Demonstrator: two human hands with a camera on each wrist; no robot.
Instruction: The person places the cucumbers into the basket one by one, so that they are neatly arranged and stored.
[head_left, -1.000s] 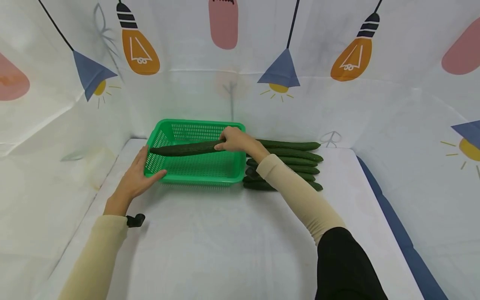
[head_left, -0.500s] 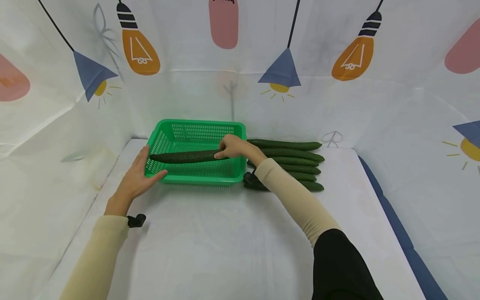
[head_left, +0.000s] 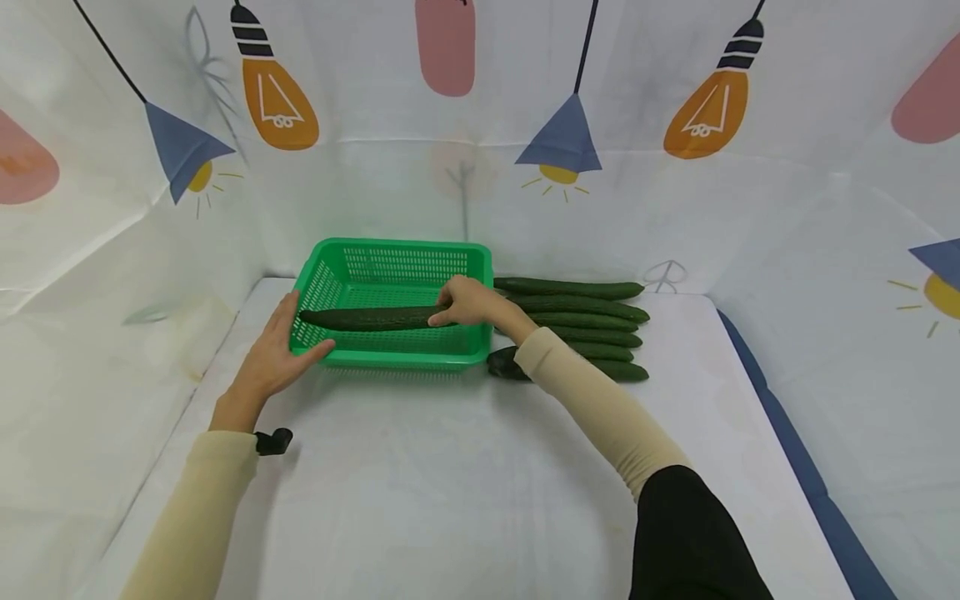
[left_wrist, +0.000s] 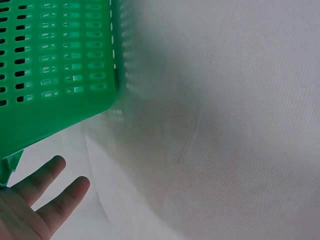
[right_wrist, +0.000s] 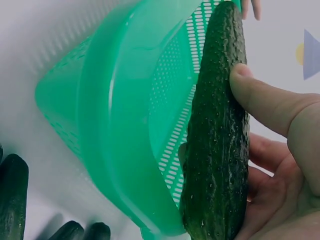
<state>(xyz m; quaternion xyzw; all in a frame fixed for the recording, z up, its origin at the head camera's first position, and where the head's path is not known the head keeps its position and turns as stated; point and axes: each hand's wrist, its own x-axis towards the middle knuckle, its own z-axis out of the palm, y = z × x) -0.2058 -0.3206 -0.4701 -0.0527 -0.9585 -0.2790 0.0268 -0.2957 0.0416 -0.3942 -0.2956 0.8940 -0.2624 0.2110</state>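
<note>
Cucumber [head_left: 367, 319] in hand: the head view shows it lying lengthwise over the opening of a green basket [head_left: 405, 362], its right end gripped by the right hand [head_left: 471, 302]. Whether it touches the basket, I cannot tell. The left hand [head_left: 270, 358] rests at the basket's left end, thumb and fingers spread wide. Only this view gives the row of cucumbers [head_left: 585, 310] at length, side by side on the white table [head_left: 420, 492], just right of the basket and partly behind the right forearm.

The left wrist view brings up the basket's slotted outer wall, with two straight fingers [left_wrist: 64, 202] standing apart beneath it; the rest of that hand is cut off.

The right wrist view shows the held cucumber's bumpy skin, and the thumb [right_wrist: 260, 97] pressed along one side with a fingertip showing at the other. Fingertips also appear at the basket's far end.
</note>
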